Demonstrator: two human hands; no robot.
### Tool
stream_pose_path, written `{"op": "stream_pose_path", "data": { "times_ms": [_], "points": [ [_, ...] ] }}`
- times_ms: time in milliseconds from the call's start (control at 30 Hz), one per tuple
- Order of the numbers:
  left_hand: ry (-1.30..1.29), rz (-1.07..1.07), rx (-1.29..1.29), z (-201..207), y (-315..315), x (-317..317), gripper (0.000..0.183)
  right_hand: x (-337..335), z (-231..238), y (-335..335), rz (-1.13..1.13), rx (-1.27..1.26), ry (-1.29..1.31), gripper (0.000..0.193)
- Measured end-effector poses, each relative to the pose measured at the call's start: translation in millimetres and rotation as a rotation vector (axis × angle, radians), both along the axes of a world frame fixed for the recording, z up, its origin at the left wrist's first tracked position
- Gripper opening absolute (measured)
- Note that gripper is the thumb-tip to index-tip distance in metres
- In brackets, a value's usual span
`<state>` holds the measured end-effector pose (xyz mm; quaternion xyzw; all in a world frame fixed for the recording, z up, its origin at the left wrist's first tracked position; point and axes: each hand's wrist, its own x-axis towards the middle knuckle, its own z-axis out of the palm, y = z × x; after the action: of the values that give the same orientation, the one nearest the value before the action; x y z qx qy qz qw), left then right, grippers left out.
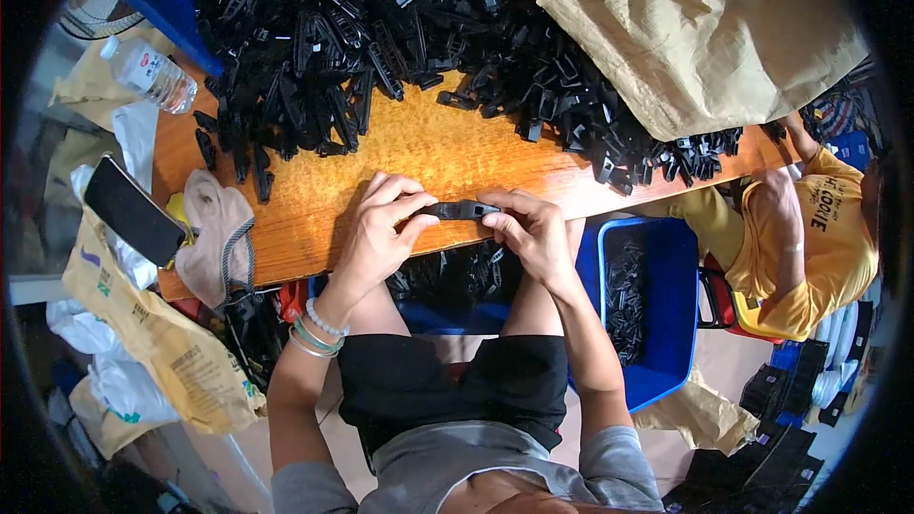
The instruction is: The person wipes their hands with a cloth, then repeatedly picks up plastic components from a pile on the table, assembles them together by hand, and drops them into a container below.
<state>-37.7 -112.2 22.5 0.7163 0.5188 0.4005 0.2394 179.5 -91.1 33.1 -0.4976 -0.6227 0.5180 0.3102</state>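
Head view: one black plastic part (455, 210) is in hand, near the middle of the frame, above the front edge of the wooden table (400, 148). The left hand (381, 228) pinches its left end between thumb and fingers; the right hand (536, 236) pinches its right end the same way. Work looks well short of finished: a large heap of loose black parts (314, 48) spreads over the upper part of the frame, while many small black pieces (625, 300) lie in the blue bin (671, 362) right of centre. Whether those are done, I cannot tell. The held part's long axis runs left to right, nearly level, its blockier end pointing right.
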Motion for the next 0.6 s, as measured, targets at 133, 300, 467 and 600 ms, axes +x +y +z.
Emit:
{"op": "stream_pose_path", "data": {
  "times_ms": [133, 300, 467, 600],
  "points": [
    [-0.013, 0.004, 0.0, 0, 0, 0, 0.019, 3, -7, 0, 0.019, 0.0, 0.051, 0.028],
    [-0.008, -0.004, -0.014, 0, 0, 0, 0.019, 9, -7, 8, 0.049, 0.254, -0.086, 0.027],
    [0.028, -0.018, 0.002, 3, 1, 1, 0.018, 8, -2, 20, 0.155, 0.419, -0.181, 0.029],
    [0.023, -0.035, 0.049, -2, 0, 2, 0.015, -9, -8, 16, 0.172, 0.538, -0.228, 0.027]
  ]
}}
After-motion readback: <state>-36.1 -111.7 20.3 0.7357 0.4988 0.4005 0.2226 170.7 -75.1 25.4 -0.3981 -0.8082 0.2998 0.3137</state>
